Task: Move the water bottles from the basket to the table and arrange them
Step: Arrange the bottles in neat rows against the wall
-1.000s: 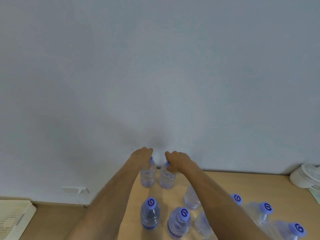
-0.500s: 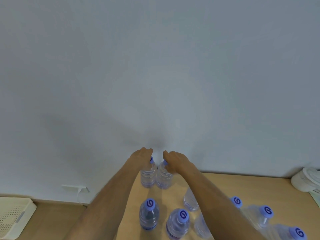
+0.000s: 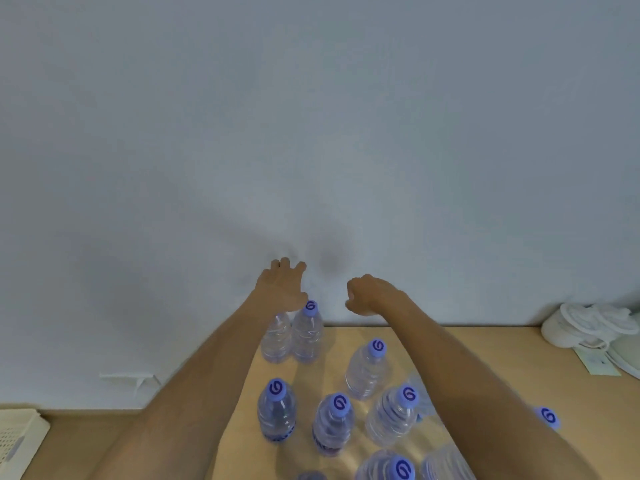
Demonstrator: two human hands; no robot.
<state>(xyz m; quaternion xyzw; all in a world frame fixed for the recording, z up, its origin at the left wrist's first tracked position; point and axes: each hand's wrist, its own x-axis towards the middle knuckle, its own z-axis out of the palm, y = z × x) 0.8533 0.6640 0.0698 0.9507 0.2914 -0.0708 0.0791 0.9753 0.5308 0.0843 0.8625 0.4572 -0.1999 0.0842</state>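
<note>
At the far edge of the table (image 3: 485, 344), the two bottles (image 3: 306, 336) I gripped a moment ago now stand touching, released. My left hand (image 3: 282, 289) lifts, fingers spread; my right hand (image 3: 372, 296) withdraws, fingers loosely curled, empty. This pair looks placed.

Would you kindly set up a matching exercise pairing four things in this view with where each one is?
Things:
1. pair of bottles
2. basket
3. white fan
4. left hand

Places:
A. far right of the table, by the wall
B. bottom left corner, off the table
C. raised above the far bottle pair, fingers spread
D. standing side by side at the table's far edge

Pairs: 1-D, 2-B, 3-A, 4-C
</note>
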